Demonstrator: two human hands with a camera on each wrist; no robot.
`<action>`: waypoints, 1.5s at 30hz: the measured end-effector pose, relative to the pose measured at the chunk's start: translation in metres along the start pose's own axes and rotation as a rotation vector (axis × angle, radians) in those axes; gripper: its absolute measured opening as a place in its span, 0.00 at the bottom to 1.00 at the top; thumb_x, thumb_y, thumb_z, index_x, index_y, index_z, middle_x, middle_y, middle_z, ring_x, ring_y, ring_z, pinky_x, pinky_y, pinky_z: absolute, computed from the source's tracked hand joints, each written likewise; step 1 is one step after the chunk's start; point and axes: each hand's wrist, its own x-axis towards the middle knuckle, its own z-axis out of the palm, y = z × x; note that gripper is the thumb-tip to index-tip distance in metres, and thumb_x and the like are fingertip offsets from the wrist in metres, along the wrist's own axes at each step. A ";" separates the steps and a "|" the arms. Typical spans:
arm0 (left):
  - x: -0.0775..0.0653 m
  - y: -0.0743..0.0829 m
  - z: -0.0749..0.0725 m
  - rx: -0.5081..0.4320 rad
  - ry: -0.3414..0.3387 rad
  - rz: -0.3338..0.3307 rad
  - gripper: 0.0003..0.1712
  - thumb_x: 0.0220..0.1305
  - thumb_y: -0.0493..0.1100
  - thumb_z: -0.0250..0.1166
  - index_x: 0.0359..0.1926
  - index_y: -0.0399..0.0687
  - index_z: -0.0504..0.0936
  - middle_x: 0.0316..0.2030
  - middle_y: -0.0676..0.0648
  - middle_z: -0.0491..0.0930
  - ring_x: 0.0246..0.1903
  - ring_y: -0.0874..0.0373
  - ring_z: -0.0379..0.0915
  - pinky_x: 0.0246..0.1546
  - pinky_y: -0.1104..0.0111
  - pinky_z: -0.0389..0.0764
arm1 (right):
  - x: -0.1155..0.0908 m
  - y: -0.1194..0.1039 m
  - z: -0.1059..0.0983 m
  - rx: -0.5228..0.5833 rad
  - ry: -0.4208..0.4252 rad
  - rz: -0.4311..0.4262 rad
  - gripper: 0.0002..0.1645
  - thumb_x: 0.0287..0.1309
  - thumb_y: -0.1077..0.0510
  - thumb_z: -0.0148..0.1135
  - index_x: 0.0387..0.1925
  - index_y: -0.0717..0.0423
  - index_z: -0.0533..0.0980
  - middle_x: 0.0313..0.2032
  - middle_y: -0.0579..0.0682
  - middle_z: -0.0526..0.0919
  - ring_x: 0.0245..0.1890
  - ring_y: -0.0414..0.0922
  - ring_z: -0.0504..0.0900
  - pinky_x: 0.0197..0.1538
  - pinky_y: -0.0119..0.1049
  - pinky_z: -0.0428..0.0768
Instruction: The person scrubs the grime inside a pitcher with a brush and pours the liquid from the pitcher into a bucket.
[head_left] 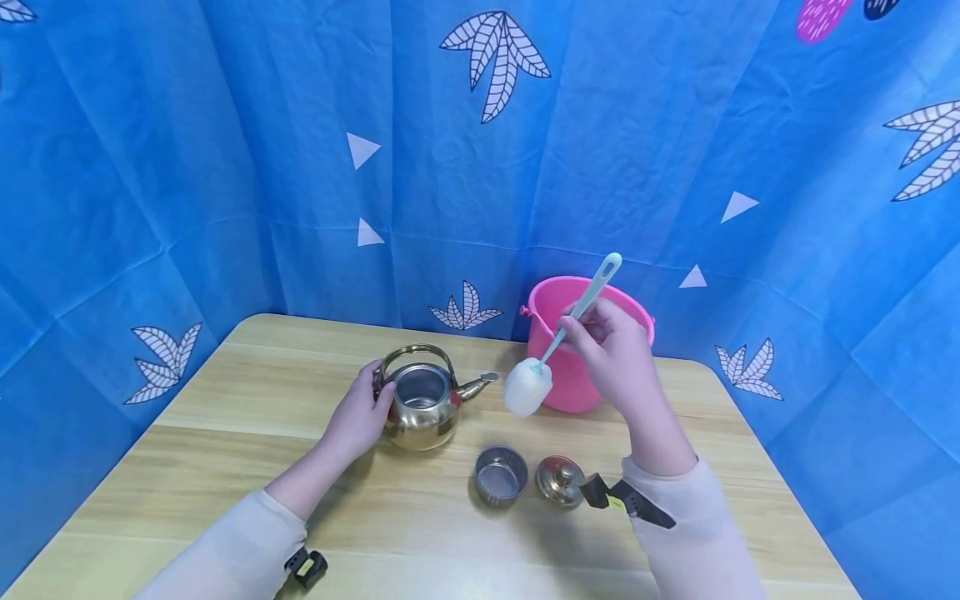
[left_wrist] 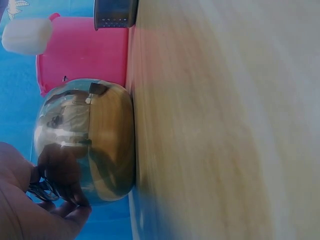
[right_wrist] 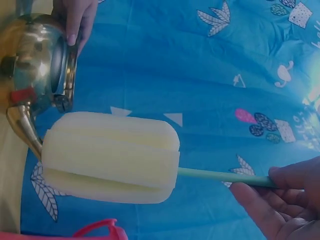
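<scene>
A shiny gold teapot stands uncovered on the table, its spout pointing right. My left hand grips it at the left side by the lowered handle; in the left wrist view my fingers curl against the teapot. My right hand pinches the pale green stem of a sponge brush, held in the air with its white head down, right of the spout. The right wrist view shows the sponge brush close up, with the stem between thumb and fingers of the right hand.
A pink bucket stands behind the right hand at the table's back. In front lie a metal strainer cup and a gold lid with a knob. Blue patterned curtain surrounds the wooden table.
</scene>
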 end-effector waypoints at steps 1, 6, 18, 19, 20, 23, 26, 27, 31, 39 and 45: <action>0.000 0.000 0.000 -0.001 -0.001 0.000 0.33 0.79 0.44 0.49 0.74 0.31 0.52 0.64 0.27 0.68 0.65 0.33 0.65 0.67 0.44 0.64 | 0.000 0.000 0.001 0.008 0.001 -0.003 0.11 0.67 0.63 0.63 0.47 0.65 0.76 0.41 0.61 0.85 0.41 0.53 0.88 0.44 0.36 0.86; 0.000 0.001 0.000 -0.002 0.001 0.000 0.33 0.78 0.44 0.50 0.74 0.31 0.53 0.63 0.27 0.69 0.65 0.33 0.66 0.67 0.44 0.65 | 0.000 -0.001 0.008 0.006 0.010 -0.018 0.11 0.66 0.62 0.64 0.47 0.64 0.77 0.41 0.59 0.86 0.41 0.53 0.88 0.44 0.37 0.86; 0.001 -0.001 0.000 0.003 0.000 -0.006 0.33 0.79 0.44 0.49 0.74 0.31 0.53 0.64 0.27 0.69 0.64 0.33 0.66 0.67 0.43 0.65 | 0.003 0.000 0.034 0.120 0.052 -0.080 0.10 0.66 0.65 0.63 0.47 0.66 0.77 0.44 0.60 0.87 0.42 0.52 0.88 0.42 0.33 0.86; 0.001 -0.001 0.000 0.002 -0.001 -0.005 0.33 0.79 0.44 0.49 0.74 0.31 0.52 0.64 0.27 0.68 0.64 0.33 0.66 0.67 0.43 0.65 | 0.004 0.000 0.036 0.124 0.056 -0.083 0.11 0.66 0.65 0.63 0.47 0.67 0.77 0.44 0.59 0.87 0.42 0.52 0.88 0.41 0.33 0.86; 0.001 -0.001 0.000 0.000 -0.001 -0.005 0.33 0.79 0.44 0.49 0.74 0.31 0.52 0.64 0.27 0.68 0.64 0.33 0.66 0.67 0.43 0.65 | 0.004 0.001 0.039 0.129 0.059 -0.086 0.11 0.66 0.65 0.63 0.48 0.67 0.77 0.44 0.60 0.87 0.42 0.52 0.88 0.42 0.33 0.86; 0.000 -0.001 -0.001 -0.003 -0.003 -0.003 0.33 0.79 0.44 0.49 0.74 0.31 0.52 0.64 0.27 0.68 0.64 0.33 0.66 0.67 0.43 0.65 | 0.005 0.000 0.045 0.153 0.060 -0.095 0.12 0.66 0.65 0.63 0.49 0.66 0.77 0.45 0.60 0.86 0.43 0.53 0.88 0.42 0.34 0.86; 0.000 -0.001 -0.001 -0.001 -0.003 -0.001 0.33 0.79 0.44 0.49 0.74 0.31 0.52 0.63 0.27 0.69 0.64 0.33 0.66 0.67 0.43 0.65 | 0.006 0.000 0.050 0.181 0.062 -0.103 0.11 0.66 0.66 0.62 0.49 0.66 0.77 0.43 0.61 0.86 0.42 0.53 0.88 0.43 0.37 0.87; 0.000 -0.001 -0.001 0.001 -0.003 0.000 0.33 0.79 0.44 0.49 0.74 0.31 0.52 0.64 0.27 0.69 0.64 0.33 0.66 0.67 0.43 0.65 | 0.007 0.000 0.052 0.190 0.064 -0.104 0.11 0.66 0.66 0.62 0.48 0.66 0.77 0.42 0.61 0.86 0.42 0.53 0.88 0.43 0.38 0.87; 0.000 0.000 -0.002 0.002 -0.007 -0.005 0.33 0.79 0.44 0.49 0.74 0.31 0.52 0.64 0.26 0.68 0.65 0.32 0.65 0.67 0.43 0.64 | 0.008 0.000 0.058 0.218 0.079 -0.101 0.11 0.65 0.66 0.63 0.48 0.66 0.77 0.41 0.61 0.86 0.41 0.53 0.88 0.43 0.37 0.87; 0.000 -0.001 -0.002 -0.003 -0.009 -0.013 0.33 0.79 0.44 0.49 0.75 0.31 0.52 0.64 0.27 0.68 0.65 0.33 0.65 0.67 0.43 0.64 | 0.009 -0.002 0.071 0.282 0.104 -0.105 0.11 0.65 0.65 0.63 0.47 0.67 0.77 0.40 0.62 0.86 0.41 0.53 0.88 0.42 0.36 0.87; 0.001 -0.001 -0.001 -0.004 0.000 -0.001 0.33 0.78 0.43 0.50 0.74 0.30 0.52 0.64 0.27 0.68 0.64 0.32 0.66 0.67 0.42 0.64 | 0.012 -0.003 0.082 0.286 0.100 -0.133 0.10 0.65 0.65 0.63 0.46 0.66 0.77 0.40 0.60 0.86 0.40 0.52 0.88 0.42 0.34 0.87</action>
